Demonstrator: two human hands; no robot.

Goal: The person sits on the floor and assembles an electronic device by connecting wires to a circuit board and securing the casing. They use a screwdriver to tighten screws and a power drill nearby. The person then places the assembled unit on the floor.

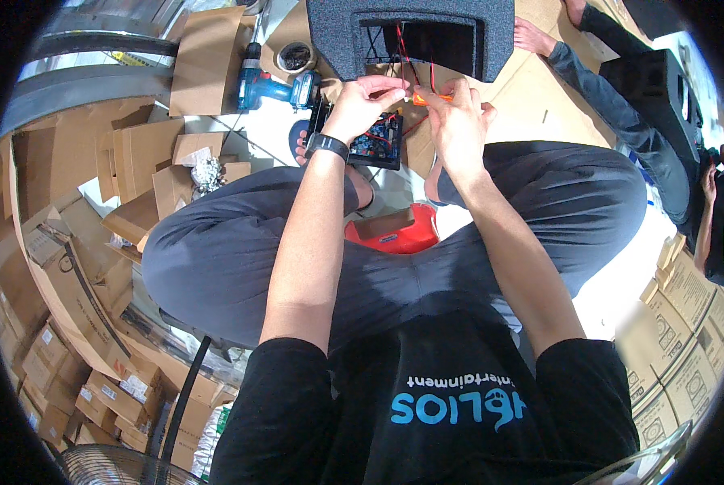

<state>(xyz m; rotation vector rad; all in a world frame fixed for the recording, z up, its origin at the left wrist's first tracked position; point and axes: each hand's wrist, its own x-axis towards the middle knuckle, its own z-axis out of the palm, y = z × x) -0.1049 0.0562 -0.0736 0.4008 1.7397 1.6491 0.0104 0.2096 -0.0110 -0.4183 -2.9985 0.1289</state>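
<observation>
A grey, carpet-covered speaker cabinet [335, 36] stands in front of me with an opening facing my hands. Thin red and dark wires [401, 48] hang out of it. My left hand [365, 105], wearing a black wristband, pinches the end of a red wire. Close beside it, my right hand [460, 129] is closed around a small orange object [421, 99], perhaps a hand tool; its kind is partly hidden by the fingers. Below both hands lies a black-framed circuit board [374, 145] with red wires, partly covered by my left wrist.
A teal cordless drill [269, 90] lies left of the cabinet, near a cup of small dark parts [296, 56]. Between my legs sits a red open container [394, 233]. Cardboard boxes [135, 158] crowd the left. At right are another person's legs [620, 109] and stacked cartons [673, 339].
</observation>
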